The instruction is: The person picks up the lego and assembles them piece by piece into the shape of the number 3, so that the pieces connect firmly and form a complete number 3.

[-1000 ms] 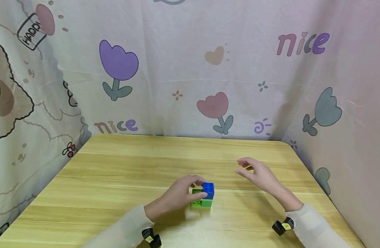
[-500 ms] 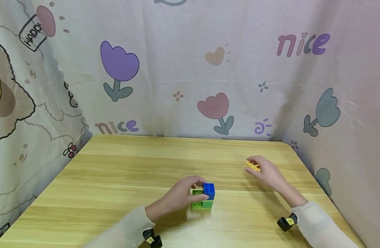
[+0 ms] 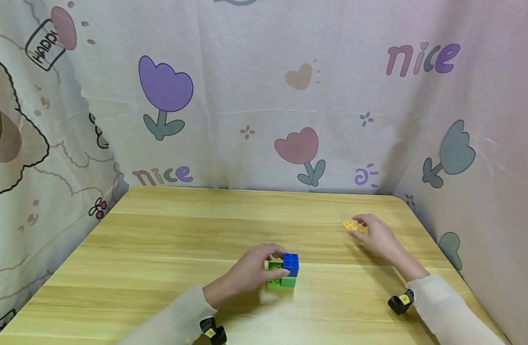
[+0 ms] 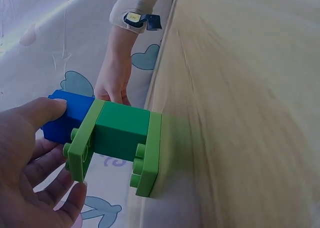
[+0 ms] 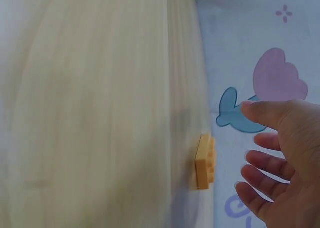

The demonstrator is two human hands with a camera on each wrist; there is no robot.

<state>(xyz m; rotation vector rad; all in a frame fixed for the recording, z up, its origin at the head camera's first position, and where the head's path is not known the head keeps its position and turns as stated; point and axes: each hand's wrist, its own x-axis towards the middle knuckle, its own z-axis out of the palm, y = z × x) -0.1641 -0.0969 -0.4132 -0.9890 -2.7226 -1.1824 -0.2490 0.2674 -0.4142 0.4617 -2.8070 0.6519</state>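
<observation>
My left hand holds a small stack of toy building bricks on the table, with thumb and fingers around its blue brick. In the left wrist view, a green brick sits between two light green plates, the upper plate and the lower plate. The blue brick tops the upper plate at one end, leaving several studs bare. Farther back on the right, a thin yellow brick lies studs up. My right hand hovers by it, fingers relaxed; the right wrist view shows a gap between fingertips and yellow brick.
The wooden table has its back edge against a printed curtain, which also hangs along both sides. A black wrist camera sits on my left sleeve, another wrist camera on the right.
My right hand has moved rightward and slightly back. The yellow brick, out of sight at first, has come into view by its fingers. My left hand stays on the stack.
</observation>
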